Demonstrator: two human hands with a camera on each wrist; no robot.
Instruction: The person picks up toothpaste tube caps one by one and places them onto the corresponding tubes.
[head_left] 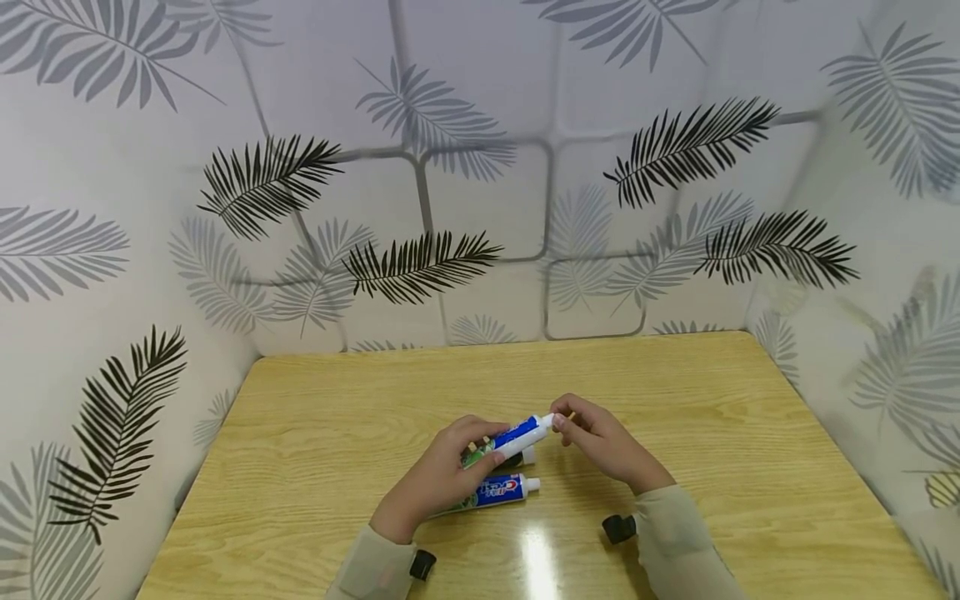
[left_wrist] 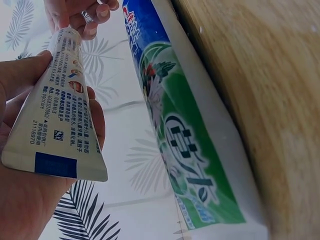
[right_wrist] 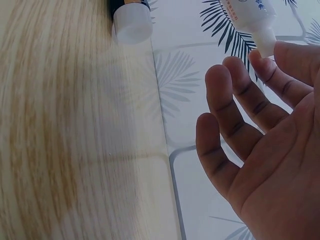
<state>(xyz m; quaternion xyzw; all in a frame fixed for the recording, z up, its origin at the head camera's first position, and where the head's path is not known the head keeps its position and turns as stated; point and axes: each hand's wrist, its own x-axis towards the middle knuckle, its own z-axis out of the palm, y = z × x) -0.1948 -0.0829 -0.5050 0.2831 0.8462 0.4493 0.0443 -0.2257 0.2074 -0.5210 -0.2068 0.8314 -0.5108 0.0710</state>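
Note:
My left hand (head_left: pixel 441 473) grips a blue, white and green toothpaste tube (head_left: pixel 517 440) above the table, tilted with its cap end up and to the right. In the left wrist view, the printed white back of this tube (left_wrist: pixel 60 100) faces the camera. The thumb and index finger of my right hand (head_left: pixel 603 437) pinch the white cap (right_wrist: pixel 265 42); its other fingers are spread and loosely bent. Below the held tube, a second Crest toothpaste tube (head_left: pixel 501 490) lies on the table, partly behind my left hand.
Under the held tube lies a dark tube with a white cap (right_wrist: pixel 132 24), mostly hidden in the head view. The wooden table (head_left: pixel 337 417) meets leaf-patterned walls (head_left: pixel 495 200) at the back and sides. Black wrist mounts (head_left: pixel 618 528) sit at both sleeves.

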